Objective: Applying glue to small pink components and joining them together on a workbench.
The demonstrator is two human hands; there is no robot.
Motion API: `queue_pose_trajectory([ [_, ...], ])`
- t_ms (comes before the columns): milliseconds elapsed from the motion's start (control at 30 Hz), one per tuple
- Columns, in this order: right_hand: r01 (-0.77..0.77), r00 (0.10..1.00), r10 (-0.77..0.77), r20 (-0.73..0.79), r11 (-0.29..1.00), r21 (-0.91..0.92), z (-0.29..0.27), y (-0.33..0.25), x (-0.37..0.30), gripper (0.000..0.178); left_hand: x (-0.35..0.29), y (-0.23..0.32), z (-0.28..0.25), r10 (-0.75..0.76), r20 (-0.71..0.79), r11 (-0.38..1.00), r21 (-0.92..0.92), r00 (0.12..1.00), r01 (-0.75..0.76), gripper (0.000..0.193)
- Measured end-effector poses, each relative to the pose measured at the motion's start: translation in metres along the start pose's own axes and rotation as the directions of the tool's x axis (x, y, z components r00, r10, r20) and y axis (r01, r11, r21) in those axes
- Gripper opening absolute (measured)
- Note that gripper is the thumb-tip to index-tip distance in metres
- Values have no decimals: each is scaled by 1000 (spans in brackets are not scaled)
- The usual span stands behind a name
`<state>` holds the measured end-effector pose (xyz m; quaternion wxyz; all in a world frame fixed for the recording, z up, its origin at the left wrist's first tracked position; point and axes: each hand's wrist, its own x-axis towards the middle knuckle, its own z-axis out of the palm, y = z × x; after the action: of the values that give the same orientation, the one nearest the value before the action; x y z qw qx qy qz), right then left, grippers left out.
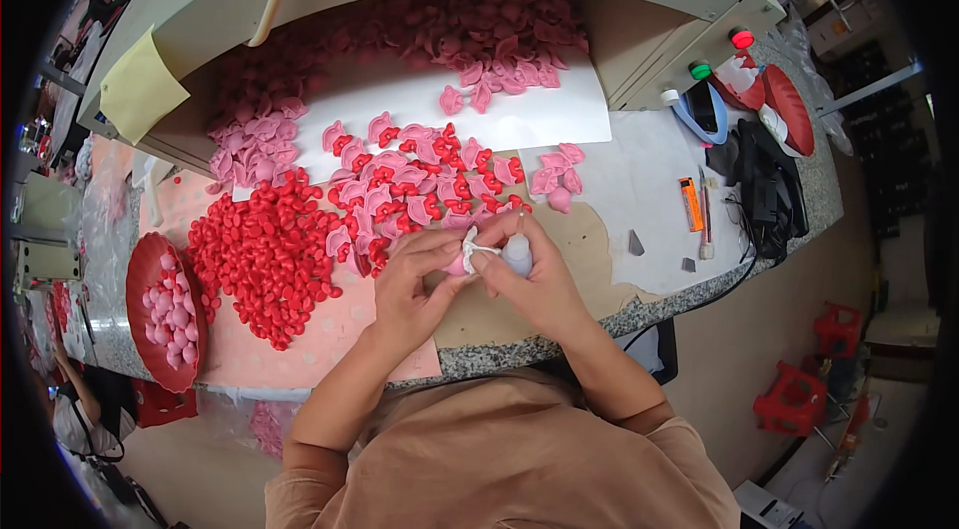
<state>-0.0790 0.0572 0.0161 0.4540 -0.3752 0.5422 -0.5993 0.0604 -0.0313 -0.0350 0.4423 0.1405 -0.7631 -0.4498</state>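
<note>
Evidently small handwork at the counter (499,361); clock centred on the worked piece, twelve straight out from the worker. Nine o'clock, slightly below: red dish (170,379) tilted at the counter's edge, pink balls (160,314) in it. Nine, closer: heap of glossy red bits (265,264). Eleven: spread of pink petal-like shapes (378,199), many with red bits against them.

Centre, above a brown sheet (559,244): left hand (415,274) has its grip closed, fingertips pinching a small pink piece (457,265). White part (474,243) lies against that piece, on its right side; whether fixed or loose, I cannot tell from where I stand. Right hand (532,279) grasps a small bottle (516,254), thumb and finger also meeting the white part. Bottle's thin nozzle points toward twelve, away from the work.

My reading: step in hand is fitting white to pink, not dispensing. Next move would call for a steady left pinch and light right-hand pressure, nozzle clear of the fingers.

One o'clock: small pink cluster (556,174). Between two and three, well apart: orange box (691,204).
</note>
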Motion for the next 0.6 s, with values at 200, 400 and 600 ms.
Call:
queue_pose_trajectory([
  [200, 17, 999, -17, 33, 1000, 14, -3, 3, -3, 12, 0, 3, 0, 29, 41, 999, -37, 999, -27, 41],
  [400, 92, 993, -103, -55, 980, -175, -23, 10, -2, 14, 7, 12, 3, 61, 15, 987, -151, 998, -58, 46],
  [600, 8, 999, -12, 47, 996, 94, -13, -16, -7, 16, 3, 3, -2, 34, 13, 999, -26, 999, -34, 44],
])
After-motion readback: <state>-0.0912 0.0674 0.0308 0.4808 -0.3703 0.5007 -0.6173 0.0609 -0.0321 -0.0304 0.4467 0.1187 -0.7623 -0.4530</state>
